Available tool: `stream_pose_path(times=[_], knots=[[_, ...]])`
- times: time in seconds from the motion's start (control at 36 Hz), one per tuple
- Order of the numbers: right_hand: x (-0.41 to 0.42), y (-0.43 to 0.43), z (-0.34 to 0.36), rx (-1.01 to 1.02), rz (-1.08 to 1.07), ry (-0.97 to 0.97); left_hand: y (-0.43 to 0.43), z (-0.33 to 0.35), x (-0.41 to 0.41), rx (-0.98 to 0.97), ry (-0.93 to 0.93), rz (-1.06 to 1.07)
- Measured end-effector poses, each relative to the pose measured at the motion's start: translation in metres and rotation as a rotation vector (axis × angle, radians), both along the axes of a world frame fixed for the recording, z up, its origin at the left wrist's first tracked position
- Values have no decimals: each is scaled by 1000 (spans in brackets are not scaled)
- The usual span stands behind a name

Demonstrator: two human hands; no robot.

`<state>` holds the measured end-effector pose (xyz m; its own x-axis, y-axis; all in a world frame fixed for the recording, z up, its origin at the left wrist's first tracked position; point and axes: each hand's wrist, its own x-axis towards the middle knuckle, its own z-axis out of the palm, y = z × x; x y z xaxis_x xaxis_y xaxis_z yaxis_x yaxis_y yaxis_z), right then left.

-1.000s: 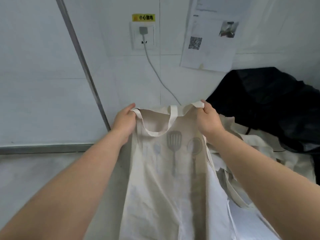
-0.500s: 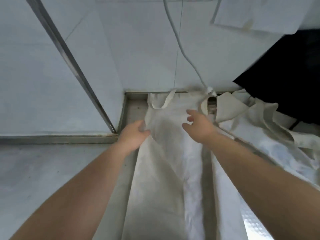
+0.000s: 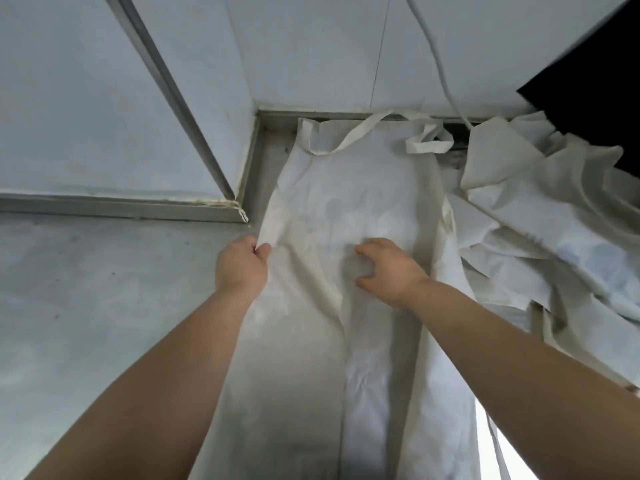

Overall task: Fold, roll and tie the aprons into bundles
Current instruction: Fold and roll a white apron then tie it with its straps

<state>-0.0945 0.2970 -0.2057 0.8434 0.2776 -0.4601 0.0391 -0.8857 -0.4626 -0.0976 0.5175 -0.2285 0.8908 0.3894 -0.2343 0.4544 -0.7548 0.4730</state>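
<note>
Folding looks just begun: the left hand pinches the apron by its edge, the right hand spreads released fingers over it, and next that edge should cross over.

White panel walls w/ metal trim strip, grey worktop, white cable at back

matt, creased cream cloth in the apron and its flat woven strap; same limp cloth in the heap of aprons. dull, smudged grey on the worktop; brushed metal trim; smooth white wall; matt black cloth.
</note>
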Motion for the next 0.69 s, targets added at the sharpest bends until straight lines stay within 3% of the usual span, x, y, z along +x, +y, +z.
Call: stream_pose_path(times=[0.08, 0.19, 0.28, 0.39, 0.5, 0.61, 0.69], knots=[[-2, 2, -3, 11, -19, 7, -1, 1, -5, 35, -46, -70], [-7, 3, -3, 68, -79, -77, -8, 1, -22, 108, -269, -371], [-14, -4, 6, 102, -197, -259, -19, -2, -36, 37, -143, -507], [-17, -28, 16, 34, -337, -391, -33, -2, -38, 211, 67, -477], [-28, -62, 22, -100, -500, -243, -53, 7, -41, 191, 3, -391], [-43, -93, 20, -9, -611, -44, -82, 11, -53, -58, -128, -334], [-54, -106, 19, 80, -652, 162, -94, 11, -61, -94, -70, -278]])
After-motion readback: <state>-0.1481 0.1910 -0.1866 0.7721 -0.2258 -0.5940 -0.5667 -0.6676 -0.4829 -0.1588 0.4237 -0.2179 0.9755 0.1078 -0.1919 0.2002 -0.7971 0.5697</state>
